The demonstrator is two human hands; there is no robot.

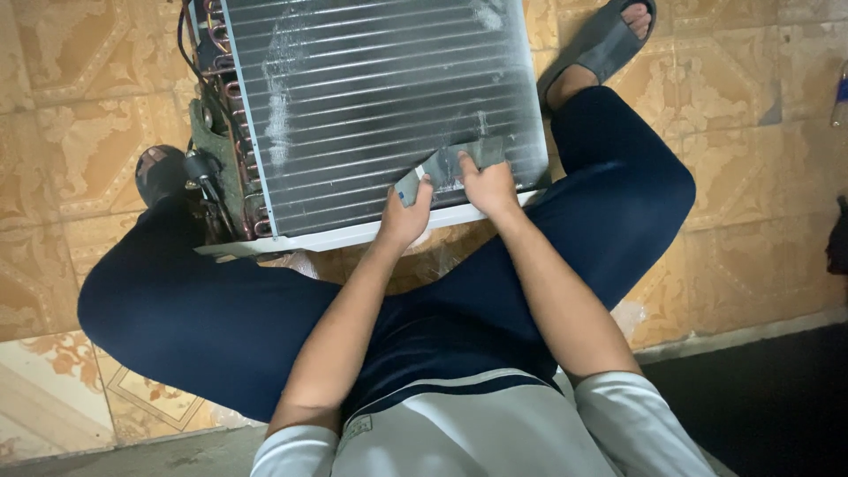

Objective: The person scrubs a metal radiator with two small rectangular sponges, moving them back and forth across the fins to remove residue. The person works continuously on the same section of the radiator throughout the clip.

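An air-conditioner unit with a grey finned coil face stands on the floor between my knees. A strip of grey tape lies across the lower right of the fins. My left hand pinches the strip's left end, which curls off the fins. My right hand presses flat on the strip's middle and right part against the coil. Copper tube bends run down the unit's left side.
My legs in dark blue trousers flank the unit, feet in grey slide sandals. Patterned beige floor tiles surround me. A dark mat lies at the lower right. A dark object sits at the right edge.
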